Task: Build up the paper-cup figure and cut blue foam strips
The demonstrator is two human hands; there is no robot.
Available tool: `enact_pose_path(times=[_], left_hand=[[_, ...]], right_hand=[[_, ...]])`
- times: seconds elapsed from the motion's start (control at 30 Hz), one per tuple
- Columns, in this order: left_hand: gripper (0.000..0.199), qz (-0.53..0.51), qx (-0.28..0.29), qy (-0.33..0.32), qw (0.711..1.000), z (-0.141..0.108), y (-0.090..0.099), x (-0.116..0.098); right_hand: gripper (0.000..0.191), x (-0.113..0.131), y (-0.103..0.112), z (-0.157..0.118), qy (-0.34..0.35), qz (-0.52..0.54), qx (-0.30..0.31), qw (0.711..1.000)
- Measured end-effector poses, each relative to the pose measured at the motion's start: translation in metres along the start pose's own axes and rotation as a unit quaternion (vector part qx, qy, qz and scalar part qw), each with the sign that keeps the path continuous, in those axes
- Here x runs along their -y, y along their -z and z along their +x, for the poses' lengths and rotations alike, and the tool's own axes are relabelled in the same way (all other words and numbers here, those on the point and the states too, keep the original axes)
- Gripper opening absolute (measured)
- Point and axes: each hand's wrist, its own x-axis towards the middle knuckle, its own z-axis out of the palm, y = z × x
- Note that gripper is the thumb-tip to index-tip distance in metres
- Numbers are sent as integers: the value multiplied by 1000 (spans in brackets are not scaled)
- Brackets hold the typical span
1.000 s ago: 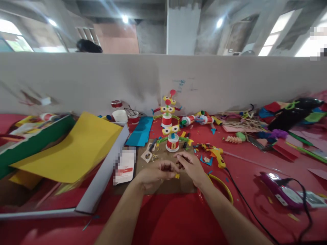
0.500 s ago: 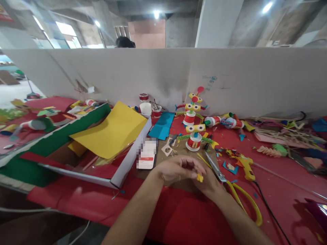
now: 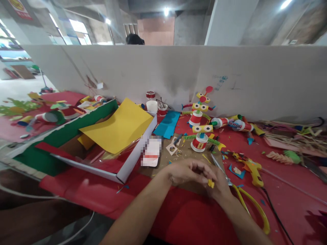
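Your left hand pinches a small yellow piece at its fingertips, low and right of centre in the frame. Your right hand curls close beside it; you can't tell whether its fingers also grip the piece. Just beyond your hands, the nearest paper figure stands upright. The scissors lie beside your right hand on the red bench, with the glue gun farther right.
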Motion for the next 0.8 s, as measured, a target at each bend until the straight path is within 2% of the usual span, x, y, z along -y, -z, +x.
enact_pose_path(times=[0.07,0.13,0.23,0.3,0.4,0.53,0.67,0.8], left_hand=[[20,-53,-72,-37,995,3,3,2],[18,-119,-150,-67,979,6,8,4],[15,-228,-251,-91,936,10,16,5],[12,-275,-289,-93,912,13,19,4],[11,-296,-299,-85,903,14,20,3],[11,-279,-277,-71,917,16,16,4],[12,-224,-257,-43,939,18,13,7],[14,-205,-250,-11,946,18,11,8]], right_hand=[[17,0,0,3,12,-81,-5,997],[26,3,0,6,13,-136,-35,990],[23,12,2,9,18,-131,-77,988],[21,18,3,9,23,-89,-94,991],[31,23,5,8,29,-2,-105,994],[37,27,6,10,20,100,-97,990],[32,28,8,12,-2,158,-91,983],[20,25,10,12,-13,148,-87,985]])
